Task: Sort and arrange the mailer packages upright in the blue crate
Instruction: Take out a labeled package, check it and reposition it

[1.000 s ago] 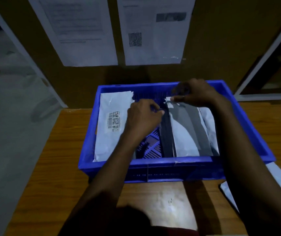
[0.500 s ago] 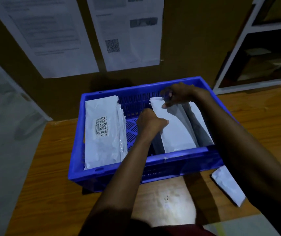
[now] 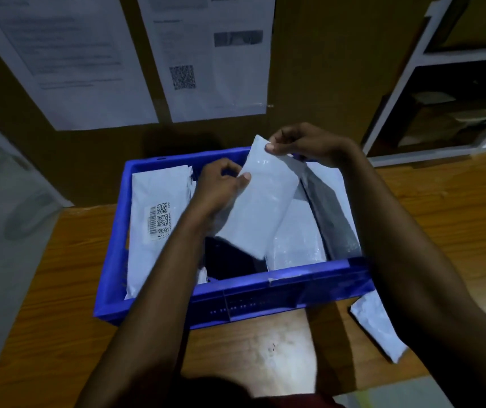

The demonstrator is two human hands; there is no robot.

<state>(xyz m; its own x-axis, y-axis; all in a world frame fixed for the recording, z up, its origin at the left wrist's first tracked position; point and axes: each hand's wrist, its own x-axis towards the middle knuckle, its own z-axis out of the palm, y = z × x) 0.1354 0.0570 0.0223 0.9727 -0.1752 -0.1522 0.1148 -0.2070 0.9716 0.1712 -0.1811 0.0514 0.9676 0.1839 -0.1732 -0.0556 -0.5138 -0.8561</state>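
The white mailer (image 3: pixel 261 198) sits tilted at the centre of the frame, raised above the open middle of the blue crate (image 3: pixel 291 282), its lower corner dipping toward the dark gap between the two groups of packages. It looks like a flat, soft plastic pouch, slightly glossy and creased, likely to flex and sag if held at one end only. The right hand (image 3: pixel 306 144) has its fingers clamped on the top corner, and the left hand (image 3: pixel 221 187) has its fingers pinched on the left edge. To do this step well, I would keep both grips, square the mailer to the crate walls, and lower it edge-first into the gap so it stands beside the leaning mailers (image 3: pixel 318 219) at centre right. The labelled mailer (image 3: pixel 156 219) leans at centre left. Another loose mailer (image 3: pixel 380 325) lies on the desk (image 3: pixel 44 290) at lower right
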